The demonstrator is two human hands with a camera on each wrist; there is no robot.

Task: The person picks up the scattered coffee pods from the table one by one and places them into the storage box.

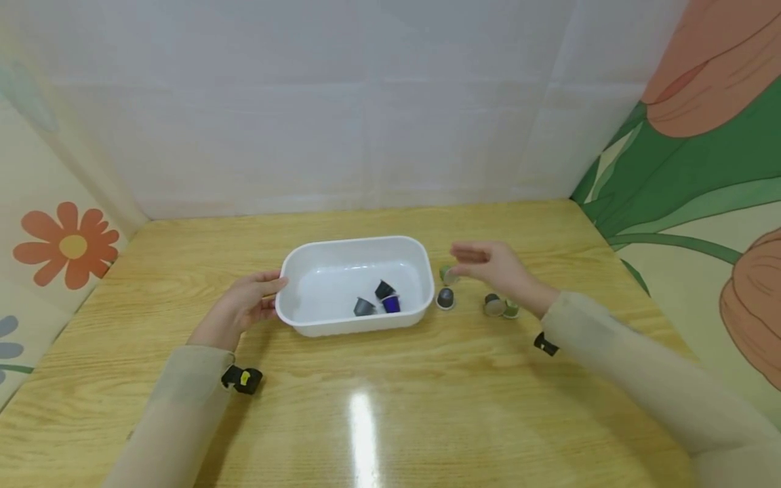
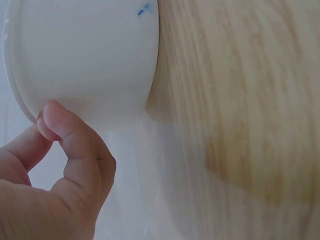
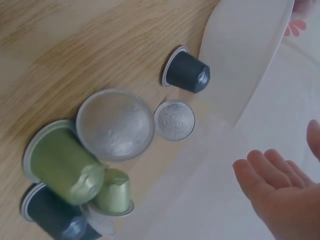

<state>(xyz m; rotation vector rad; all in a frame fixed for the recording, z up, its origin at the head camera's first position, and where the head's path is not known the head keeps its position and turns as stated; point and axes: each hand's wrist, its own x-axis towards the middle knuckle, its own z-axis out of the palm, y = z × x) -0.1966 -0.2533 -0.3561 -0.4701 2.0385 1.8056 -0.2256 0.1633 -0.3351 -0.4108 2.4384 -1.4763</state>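
Observation:
A white plastic basin (image 1: 348, 328) sits on the wooden table. My left hand (image 1: 241, 305) pinches the rim at its left end, thumb on one side and fingertips against the outer wall in the left wrist view. Inside the basin, toward the right, lie a black coffee capsule (image 1: 384, 290), a grey one (image 1: 364, 307) and a purple one (image 1: 392, 304). My right hand (image 1: 491, 266) hovers right of the basin with fingers extended and holds nothing. Near it are a dark capsule (image 3: 186, 71), a green capsule (image 3: 65, 162) and several others, some showing foil lids (image 3: 175, 120).
The wooden table (image 1: 293, 420) carries the basin and the loose capsules on its right. A white sheet (image 1: 317, 135) stands behind, with flower-printed panels (image 1: 702, 203) at both sides. Each wrist wears a black strap-on device (image 1: 242, 379).

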